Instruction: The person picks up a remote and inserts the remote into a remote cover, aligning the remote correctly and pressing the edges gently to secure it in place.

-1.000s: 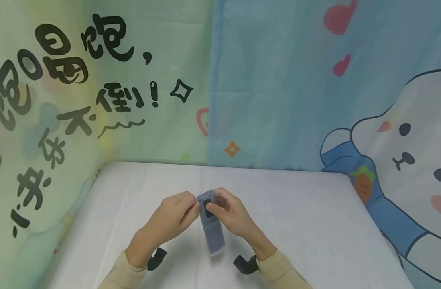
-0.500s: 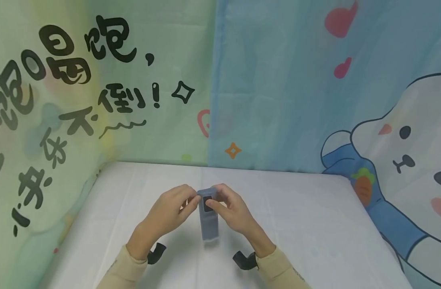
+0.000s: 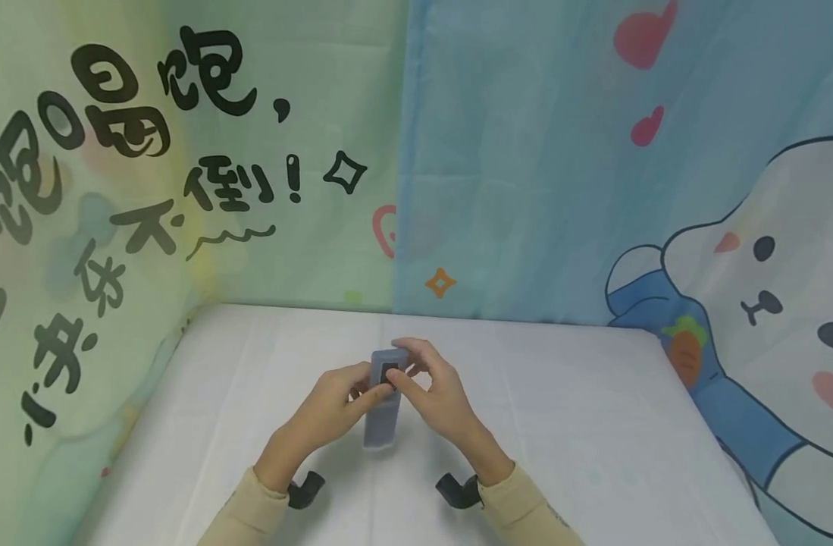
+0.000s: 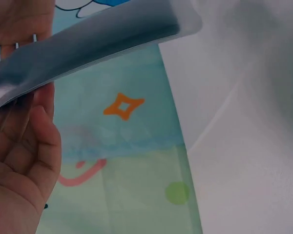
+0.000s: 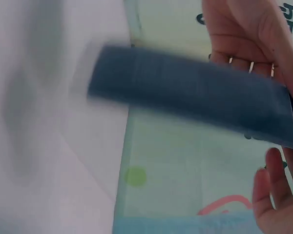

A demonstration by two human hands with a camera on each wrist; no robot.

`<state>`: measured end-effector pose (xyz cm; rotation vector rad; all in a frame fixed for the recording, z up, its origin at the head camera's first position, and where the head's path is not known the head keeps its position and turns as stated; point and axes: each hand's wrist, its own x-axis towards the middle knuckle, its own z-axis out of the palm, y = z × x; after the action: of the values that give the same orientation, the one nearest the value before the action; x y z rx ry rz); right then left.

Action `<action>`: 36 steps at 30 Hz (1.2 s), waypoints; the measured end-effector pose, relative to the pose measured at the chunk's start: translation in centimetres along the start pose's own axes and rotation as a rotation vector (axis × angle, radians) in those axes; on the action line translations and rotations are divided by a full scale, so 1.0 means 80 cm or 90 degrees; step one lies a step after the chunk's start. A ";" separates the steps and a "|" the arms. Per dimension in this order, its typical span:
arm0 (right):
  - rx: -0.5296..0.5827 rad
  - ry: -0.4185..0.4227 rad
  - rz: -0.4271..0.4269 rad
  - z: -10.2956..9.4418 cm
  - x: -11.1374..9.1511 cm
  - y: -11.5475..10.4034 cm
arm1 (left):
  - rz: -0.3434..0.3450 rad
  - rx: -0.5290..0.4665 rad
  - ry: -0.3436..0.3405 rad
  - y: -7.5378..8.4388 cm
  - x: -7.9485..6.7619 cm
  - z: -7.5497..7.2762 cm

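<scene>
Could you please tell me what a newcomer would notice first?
The large black lettering on the green cloth at left and the white cartoon animal on the blue cloth at right would probably stand out first. Lower centre, the left hand and right hand pinch a blue-grey object over the white table.

Beige sleeves [image 3: 242, 517], black wrist pieces [image 3: 307, 491]

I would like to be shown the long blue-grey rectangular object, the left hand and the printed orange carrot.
Long blue-grey rectangular object [image 5: 193, 92]: right wrist view, on its broad side.
Left hand [image 3: 334, 402]: head view, its back.
Printed orange carrot [image 3: 686, 356]: head view, its middle.
</scene>
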<state>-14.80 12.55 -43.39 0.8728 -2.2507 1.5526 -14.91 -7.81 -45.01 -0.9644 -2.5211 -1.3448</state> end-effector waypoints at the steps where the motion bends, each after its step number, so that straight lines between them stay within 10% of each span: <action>1: -0.022 0.012 -0.026 -0.001 0.001 0.001 | 0.002 0.004 0.004 -0.001 0.000 0.000; 15: -0.258 0.091 -0.298 -0.001 0.017 0.007 | -0.044 0.033 0.016 0.000 -0.002 0.010; 36: -0.431 0.105 -0.428 0.002 0.012 -0.004 | -0.006 -0.035 0.083 0.008 0.003 0.012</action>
<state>-15.35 11.98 -42.70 1.0655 -1.8615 0.4985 -14.59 -6.68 -45.04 -0.8452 -2.4084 -1.4365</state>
